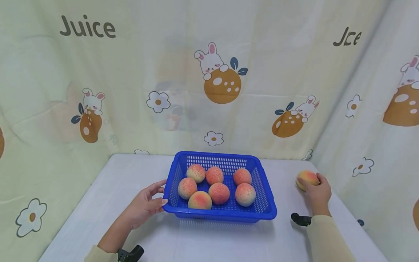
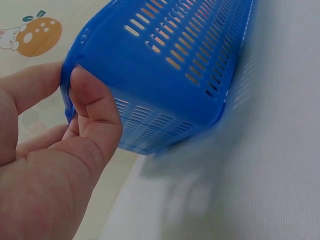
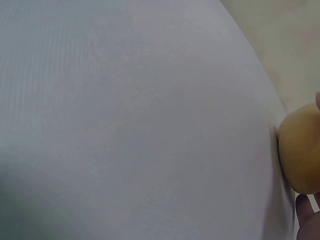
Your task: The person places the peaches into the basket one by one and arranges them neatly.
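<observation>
My left hand (image 1: pixel 147 203) pinches the left rim of a blue plastic basket (image 1: pixel 222 213), thumb on the near side and fingers behind. The left wrist view shows the thumb pressed against the basket's slotted wall (image 2: pixel 150 80) just under its lip. Several peaches lie inside, pink-red over pale yellow; one yellower peach (image 1: pixel 199 200) sits by the front wall. Out on the right side of the table, my right hand (image 1: pixel 318 193) grips another yellow-orange peach (image 1: pixel 308 177). Only part of that peach (image 3: pixel 301 150) and some fingertips show at the right wrist view's edge.
The basket stands mid-table on a white tabletop (image 1: pixel 209 243). A patterned curtain (image 1: pixel 183 72) hangs behind and along both sides. The table's right edge runs close beside the right hand. Black straps with small devices (image 1: pixel 301 219) are on both wrists.
</observation>
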`<state>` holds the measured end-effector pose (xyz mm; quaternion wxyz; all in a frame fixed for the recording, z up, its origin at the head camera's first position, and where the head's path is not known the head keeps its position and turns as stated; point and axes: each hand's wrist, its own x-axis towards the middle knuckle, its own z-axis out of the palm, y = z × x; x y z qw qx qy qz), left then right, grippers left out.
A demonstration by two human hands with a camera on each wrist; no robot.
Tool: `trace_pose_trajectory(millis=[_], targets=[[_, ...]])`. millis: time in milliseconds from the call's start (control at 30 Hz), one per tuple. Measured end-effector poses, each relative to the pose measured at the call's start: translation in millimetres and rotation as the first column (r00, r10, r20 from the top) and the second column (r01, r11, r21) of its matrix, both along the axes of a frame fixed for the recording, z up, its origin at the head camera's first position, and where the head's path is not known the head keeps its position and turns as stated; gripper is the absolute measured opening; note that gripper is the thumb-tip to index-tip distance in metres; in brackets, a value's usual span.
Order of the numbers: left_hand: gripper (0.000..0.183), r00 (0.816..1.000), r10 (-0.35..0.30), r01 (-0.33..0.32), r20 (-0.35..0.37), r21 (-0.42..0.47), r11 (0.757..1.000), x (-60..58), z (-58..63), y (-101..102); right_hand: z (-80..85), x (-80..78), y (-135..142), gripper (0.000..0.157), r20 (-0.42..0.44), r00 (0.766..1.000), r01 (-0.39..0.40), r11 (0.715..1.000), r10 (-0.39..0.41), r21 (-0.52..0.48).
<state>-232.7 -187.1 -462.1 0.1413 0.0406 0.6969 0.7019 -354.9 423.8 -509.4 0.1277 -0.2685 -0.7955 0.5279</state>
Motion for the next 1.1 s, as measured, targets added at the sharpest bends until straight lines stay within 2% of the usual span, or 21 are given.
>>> trace_pose_trajectory(millis=[267,700,1100], targets=[[0.076,1.000,-0.004,0.004,-0.004,0.009,1.000,-0.6,-1.8,0.1,-3.5,-1.7,-0.8,0.101,0.001,1.000,0.025,0.996,-0.025,-0.082],[0.076,1.000,-0.014,0.015,-0.010,0.033,0.999,-1.0,-3.9,-0.3,-7.4,-1.7,-0.7,0.100,-0.006,0.999,0.046,0.993,-0.047,-0.109],[0.076,1.000,-0.005,0.006,-0.009,0.014,1.000,-1.2,-3.1,-0.3,-7.7,-0.1,-4.3,0.099,-0.024,0.998,0.054,0.990,-0.058,-0.134]])
